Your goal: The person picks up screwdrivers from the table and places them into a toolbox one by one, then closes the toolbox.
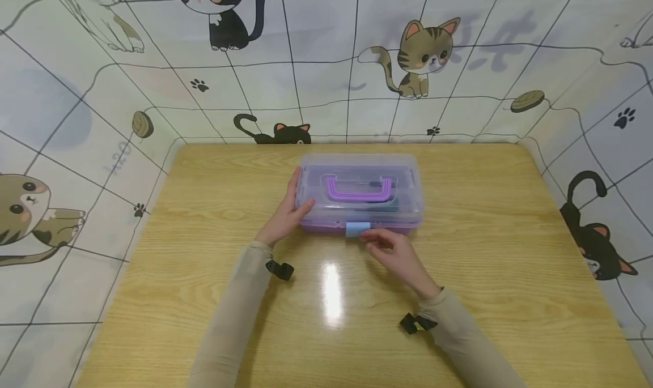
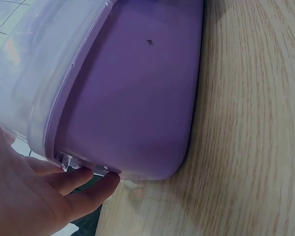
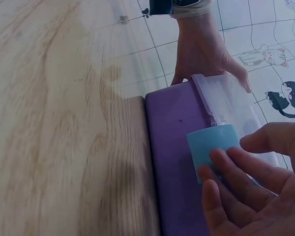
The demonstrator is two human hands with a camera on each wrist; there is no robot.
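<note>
A plastic storage box (image 1: 316, 227) with a purple base, a clear lid (image 1: 311, 175) and a purple handle (image 1: 359, 197) lies on the table. Its front carries a light blue latch (image 3: 212, 140), which lies flat against the base. My left hand (image 1: 283, 215) holds the box's left end, thumb over the lid and fingers along the side. In the left wrist view, those fingers (image 2: 83, 189) press against the purple side wall. At the latch is my right hand (image 1: 395, 255); its loosely bent fingertips touch the blue surface and the thumb stands apart. Dark slender items inside blur through the lid.
The wood-grain table (image 1: 204, 207) stretches around the box on all sides. A wall covering (image 1: 326, 82) with cat drawings and grid lines rises behind and on both sides of it. Small black wrist cameras (image 1: 280, 269) sit on both sleeves.
</note>
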